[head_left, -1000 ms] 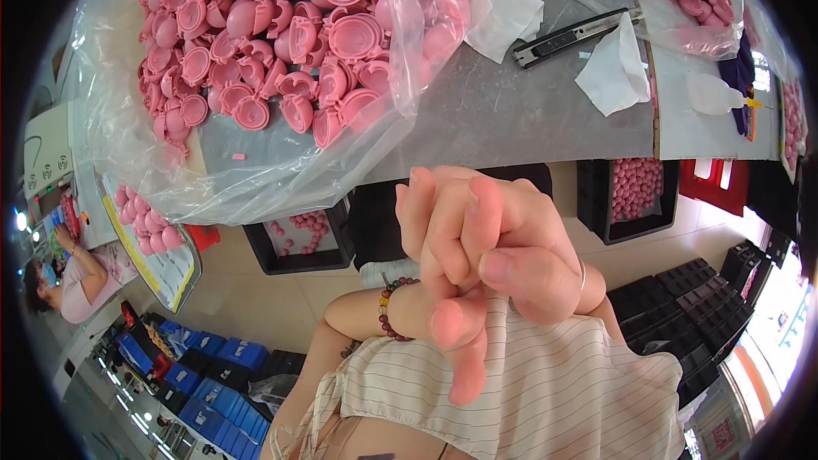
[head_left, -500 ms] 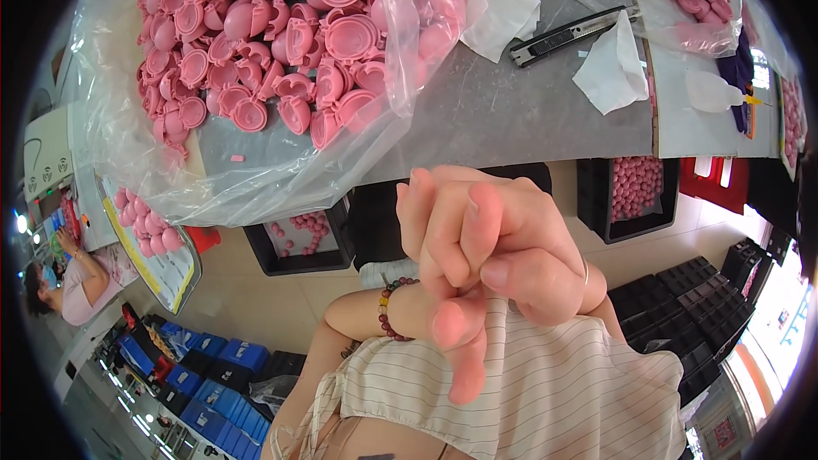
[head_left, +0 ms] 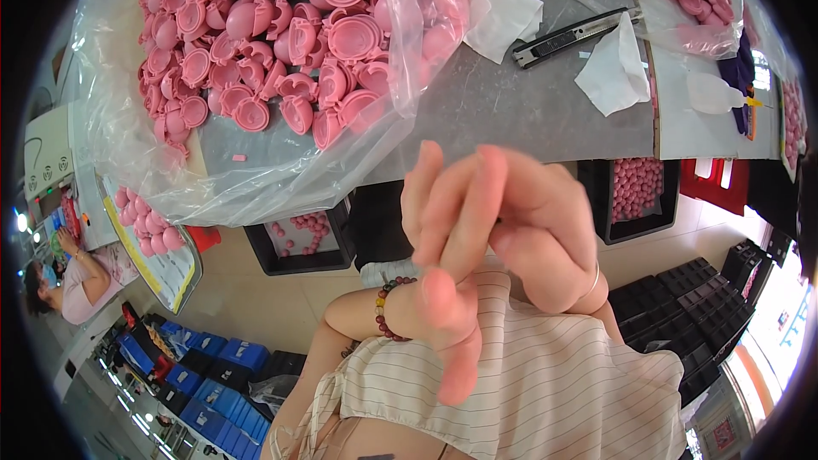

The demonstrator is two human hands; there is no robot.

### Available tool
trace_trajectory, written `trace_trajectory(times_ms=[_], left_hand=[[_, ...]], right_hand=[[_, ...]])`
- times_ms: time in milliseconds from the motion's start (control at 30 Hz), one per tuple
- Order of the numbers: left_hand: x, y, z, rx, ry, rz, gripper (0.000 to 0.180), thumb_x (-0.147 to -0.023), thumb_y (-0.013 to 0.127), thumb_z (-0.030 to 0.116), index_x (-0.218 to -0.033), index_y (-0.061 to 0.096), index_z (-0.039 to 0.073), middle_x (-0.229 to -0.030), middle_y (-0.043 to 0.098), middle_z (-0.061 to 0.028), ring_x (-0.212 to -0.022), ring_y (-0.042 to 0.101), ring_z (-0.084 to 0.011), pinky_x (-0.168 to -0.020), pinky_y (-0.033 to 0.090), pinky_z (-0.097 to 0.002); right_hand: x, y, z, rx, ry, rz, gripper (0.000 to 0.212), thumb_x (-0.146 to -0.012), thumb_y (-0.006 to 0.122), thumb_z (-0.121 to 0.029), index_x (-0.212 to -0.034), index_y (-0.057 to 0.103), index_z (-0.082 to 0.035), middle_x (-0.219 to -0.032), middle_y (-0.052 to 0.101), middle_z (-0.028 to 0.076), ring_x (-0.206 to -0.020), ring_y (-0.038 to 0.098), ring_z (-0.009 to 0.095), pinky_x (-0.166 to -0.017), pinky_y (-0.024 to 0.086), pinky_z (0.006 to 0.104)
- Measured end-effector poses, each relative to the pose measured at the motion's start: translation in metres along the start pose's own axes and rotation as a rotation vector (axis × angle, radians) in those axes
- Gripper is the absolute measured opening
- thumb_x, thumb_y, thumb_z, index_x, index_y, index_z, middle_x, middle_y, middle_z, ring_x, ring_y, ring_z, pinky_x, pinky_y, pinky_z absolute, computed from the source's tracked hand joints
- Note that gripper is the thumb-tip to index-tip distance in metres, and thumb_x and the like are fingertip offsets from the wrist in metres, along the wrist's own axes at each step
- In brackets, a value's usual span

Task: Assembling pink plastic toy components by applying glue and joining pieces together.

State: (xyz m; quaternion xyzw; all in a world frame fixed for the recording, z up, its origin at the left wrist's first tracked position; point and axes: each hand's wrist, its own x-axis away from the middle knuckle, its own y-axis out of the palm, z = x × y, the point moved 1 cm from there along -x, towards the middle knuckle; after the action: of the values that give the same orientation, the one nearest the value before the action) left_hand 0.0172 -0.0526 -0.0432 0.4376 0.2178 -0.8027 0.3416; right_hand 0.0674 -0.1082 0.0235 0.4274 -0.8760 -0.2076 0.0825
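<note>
Both my hands are raised together in front of the table edge, overlapping and slightly blurred. My left hand (head_left: 453, 328) has a beaded bracelet at its wrist, and several of its fingers stick out apart. Against it, my right hand (head_left: 550, 226), with a thin bangle, has its thumb and fingers curled inward. Whether anything lies between them is hidden. Nearest on the table is a clear plastic bag (head_left: 281, 192) of pink hinged round shells (head_left: 354, 38), which neither hand touches.
On the grey table (head_left: 511, 123) lie a utility knife (head_left: 579, 37) and white wipes (head_left: 612, 77). Farther right is a white squeeze bottle (head_left: 714, 94). Black bins (head_left: 602, 204) with pink pieces stand below the edge. At the far left, a person (head_left: 85, 281) sits working.
My hands have shifted slightly, with the fingers nearest the table rising and straightening. My right thumb has moved up and right. The things on the table stay put.
</note>
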Motion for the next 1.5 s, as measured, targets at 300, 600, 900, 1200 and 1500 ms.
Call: trace_trajectory(times_ms=[300, 600, 900, 1200, 1500], left_hand=[[-0.034, 0.002, 0.005, -0.559, 0.171, 0.022, 0.046, -0.089, 0.007, 0.026, -0.125, -0.021, 0.021, -0.132, 0.014, -0.0296, -0.075, 0.054, -0.0383, -0.060, 0.047, -0.0437], [-0.014, -0.032, 0.023, 0.088, -0.305, -0.329, 0.107, -0.061, 0.001, 0.081, -0.130, 0.019, 0.003, -0.121, 0.034, -0.0357, -0.122, 0.010, -0.0499, -0.093, -0.007, -0.0535], [-0.013, -0.032, 0.024, -0.039, -0.144, -0.296, 0.089, -0.069, -0.005, 0.073, -0.135, 0.000, 0.014, -0.116, 0.039, -0.0361, -0.117, 0.018, -0.0533, -0.097, -0.004, -0.0485], [-0.019, -0.039, 0.029, -0.031, -0.197, -0.338, 0.088, -0.069, -0.003, 0.073, -0.134, 0.006, 0.013, -0.118, 0.040, -0.0334, -0.118, 0.018, -0.0521, -0.095, 0.000, -0.0506], [-0.024, -0.040, 0.031, -0.024, -0.250, -0.379, 0.089, -0.070, -0.001, 0.074, -0.133, 0.012, 0.012, -0.120, 0.040, -0.0308, -0.118, 0.019, -0.0509, -0.093, 0.005, -0.0528]], right_hand=[[0.000, -0.003, -0.004, 0.331, -0.201, 0.038, 0.056, -0.070, 0.041, 0.000, -0.123, 0.026, 0.011, -0.088, 0.059, 0.021, -0.072, 0.062, 0.021, -0.068, 0.048, 0.0280], [0.003, -0.005, -0.011, 0.619, -0.210, 0.043, 0.055, -0.065, 0.036, 0.005, -0.119, 0.035, 0.013, -0.069, 0.061, 0.016, -0.065, 0.061, 0.018, -0.063, 0.047, 0.0232], [0.005, 0.005, -0.014, 0.506, -0.203, 0.096, 0.051, -0.067, 0.037, 0.001, -0.116, 0.036, 0.015, -0.072, 0.060, 0.018, -0.065, 0.060, 0.020, -0.064, 0.048, 0.0272], [0.003, 0.002, -0.006, 0.408, -0.325, 0.067, 0.048, -0.067, 0.033, 0.005, -0.114, 0.036, 0.016, -0.089, 0.058, 0.021, -0.066, 0.061, 0.021, -0.065, 0.050, 0.0298], [0.001, 0.002, -0.004, 0.365, -0.330, 0.011, 0.049, -0.067, 0.030, 0.006, -0.115, 0.034, 0.016, -0.098, 0.054, 0.021, -0.067, 0.060, 0.021, -0.063, 0.051, 0.0302]])
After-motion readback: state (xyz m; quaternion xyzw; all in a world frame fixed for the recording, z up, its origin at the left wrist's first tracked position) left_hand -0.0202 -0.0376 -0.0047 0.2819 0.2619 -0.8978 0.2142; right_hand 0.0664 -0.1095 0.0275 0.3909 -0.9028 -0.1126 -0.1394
